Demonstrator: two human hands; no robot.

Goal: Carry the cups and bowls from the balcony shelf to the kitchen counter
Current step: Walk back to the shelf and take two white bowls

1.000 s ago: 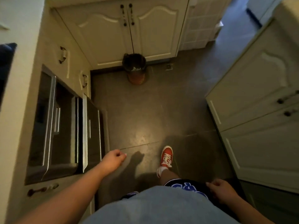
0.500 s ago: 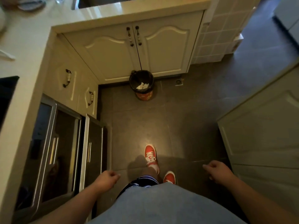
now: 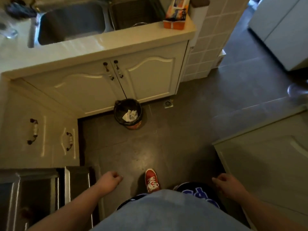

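Observation:
Both my hands hang low over the dark kitchen floor and hold nothing. My left hand has its fingers loosely curled, just right of the steel appliance doors. My right hand is also loosely curled, beside the white cabinet at the right. The cream kitchen counter runs across the top of the view. No cups or bowls show clearly; some blurred items lie at the counter's far left corner.
A double steel sink is set in the counter, with an orange packet at its right end. A small bin with paper stands on the floor before the cupboard doors. White cabinets flank the right; a doorway opens upper right.
The view has lifted, bringing the sink and counter top into sight. I have stepped along the floor, my feet swapping. Both hands stay low and empty.

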